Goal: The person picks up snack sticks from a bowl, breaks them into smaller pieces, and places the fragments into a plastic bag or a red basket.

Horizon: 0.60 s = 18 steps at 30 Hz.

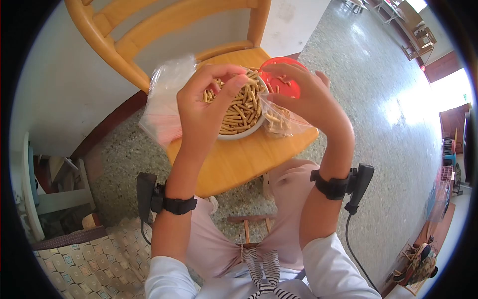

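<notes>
A white bowl (241, 136) full of short tan stick-shaped pieces (239, 112) rests on a wooden chair seat (224, 169). Over the bowl's left side is my left hand (204, 97), thumb and forefinger closed in a pinch near the sticks; what lies between the tips is too small to make out. My right hand (313, 102) curves above the bowl's right edge, its thumb against the film of a clear plastic bag (279, 122) holding several sticks. Its other fingers are partly hidden. Behind that hand sits a red plastic dish (289, 89) with a few sticks inside.
A larger clear plastic bag (167, 104) spreads over the seat's left side. The chair's curved backrest (164, 30) rises behind. A white shelf unit (64, 202) and patterned cushion (89, 259) are at left. Speckled floor (383, 139) extends right. Cabled devices (348, 184) are strapped to both forearms.
</notes>
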Tool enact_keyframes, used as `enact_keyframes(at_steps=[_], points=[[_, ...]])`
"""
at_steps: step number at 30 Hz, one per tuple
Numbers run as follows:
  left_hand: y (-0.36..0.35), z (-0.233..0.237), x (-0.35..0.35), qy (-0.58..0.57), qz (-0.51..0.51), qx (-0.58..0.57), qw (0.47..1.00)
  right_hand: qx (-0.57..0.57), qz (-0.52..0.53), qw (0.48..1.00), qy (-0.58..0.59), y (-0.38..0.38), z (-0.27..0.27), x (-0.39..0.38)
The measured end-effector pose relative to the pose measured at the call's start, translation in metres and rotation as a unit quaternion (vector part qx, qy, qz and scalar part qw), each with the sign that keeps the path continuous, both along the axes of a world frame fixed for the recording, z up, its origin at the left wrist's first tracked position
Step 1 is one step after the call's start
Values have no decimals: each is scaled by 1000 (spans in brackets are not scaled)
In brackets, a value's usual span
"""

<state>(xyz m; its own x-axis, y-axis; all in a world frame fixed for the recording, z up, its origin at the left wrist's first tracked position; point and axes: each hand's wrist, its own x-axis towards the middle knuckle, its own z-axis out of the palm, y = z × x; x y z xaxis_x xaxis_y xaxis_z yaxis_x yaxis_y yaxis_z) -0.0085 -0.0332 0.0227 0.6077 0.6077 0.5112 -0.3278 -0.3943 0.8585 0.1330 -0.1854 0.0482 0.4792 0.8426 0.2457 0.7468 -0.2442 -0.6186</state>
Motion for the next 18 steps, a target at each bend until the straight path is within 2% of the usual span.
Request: enact_keyframes(at_steps=[1,2,3,5,6,8,10,11,13,14,16,17,18], points=[[-2,-2,1,7,-21,-8,1000,-54,-34,998,-1,-8,1,-1],[-5,-2,1,7,-21,-8,1000,-77,-49,993,-70,-15,-13,2],[-11,-1,3,27,-38,23,999,-78,-50,993,-70,-15,-10,3],[-20,-5,8,47,-55,53,996,-221,-61,973,3,-11,-3,8],[-23,-12,13,42,-64,76,994,-222,-61,973,4,-11,-4,10],[-25,-21,18,38,-72,98,992,-143,-60,986,60,-10,-9,12],[-26,-24,20,65,-16,196,978,-136,-49,989,40,-9,-12,13],[-26,-26,20,66,-16,196,978,-129,-37,991,18,-8,-14,13],[-27,-27,20,112,-14,274,955,-120,-37,992,23,-8,-21,18],[-28,-28,19,113,-14,274,955,-110,-37,993,26,-9,-24,19],[-29,-19,16,159,34,351,922,-105,-58,992,34,-8,-22,15],[-25,-12,15,160,34,351,922,-99,-81,991,41,-7,-20,13],[-17,-3,13,188,25,234,954,-100,-81,991,41,-6,-17,12]])
